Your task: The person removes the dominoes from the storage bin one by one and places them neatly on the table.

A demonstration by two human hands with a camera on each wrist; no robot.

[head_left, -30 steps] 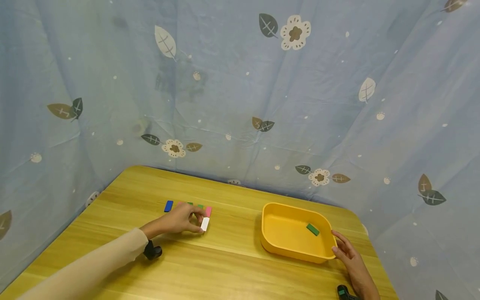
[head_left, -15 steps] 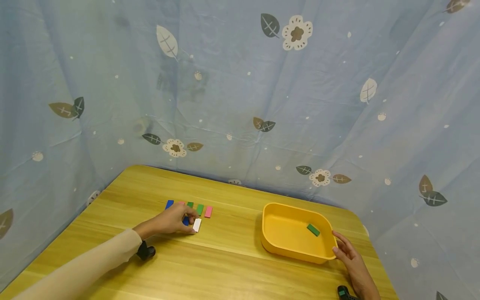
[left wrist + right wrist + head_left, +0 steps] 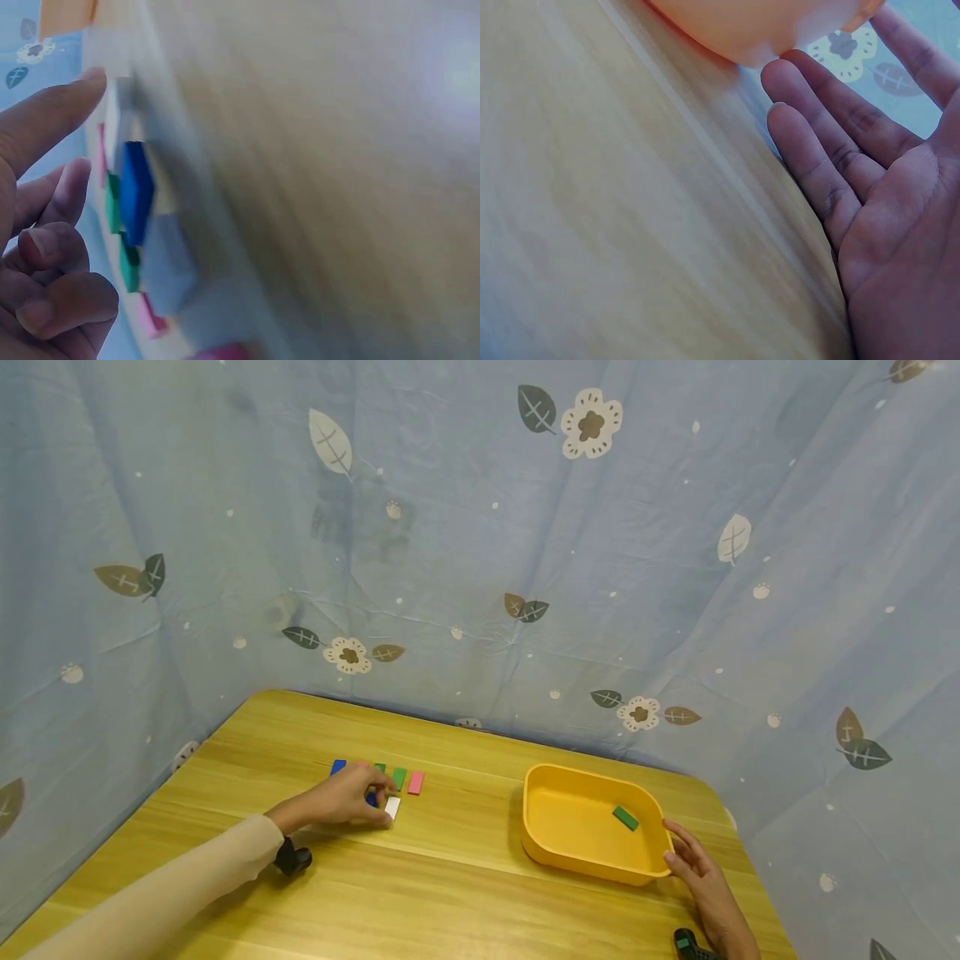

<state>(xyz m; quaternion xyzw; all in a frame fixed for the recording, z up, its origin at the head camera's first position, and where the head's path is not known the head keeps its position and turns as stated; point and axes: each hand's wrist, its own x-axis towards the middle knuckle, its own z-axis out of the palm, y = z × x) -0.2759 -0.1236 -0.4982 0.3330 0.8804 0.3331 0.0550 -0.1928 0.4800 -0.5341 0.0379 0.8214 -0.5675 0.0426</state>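
My left hand (image 3: 348,797) hovers low over the blocks on the left of the table, thumb tip right at the near end of a white block (image 3: 393,808). In the left wrist view its other fingers (image 3: 56,244) bend beside the row, apart from the blocks. A blue block (image 3: 137,191) stands next to the white one, followed by a pale grey-looking block (image 3: 169,262). My right hand (image 3: 705,881) rests against the right wall of a yellow bin (image 3: 577,862), thumb and fingertips at the rim, fingers fairly straight in the right wrist view. A green block (image 3: 625,818) lies inside the bin.
Behind the left hand runs a row with a blue block (image 3: 339,767), a green block (image 3: 400,778) and a pink block (image 3: 416,782), among others partly covered. The wood-grain table (image 3: 465,893) ends at a patterned blue curtain (image 3: 465,568).
The left hand has moved left with the white block, setting it beside the blue one, then stays nearly still. The right hand and bin have not moved.
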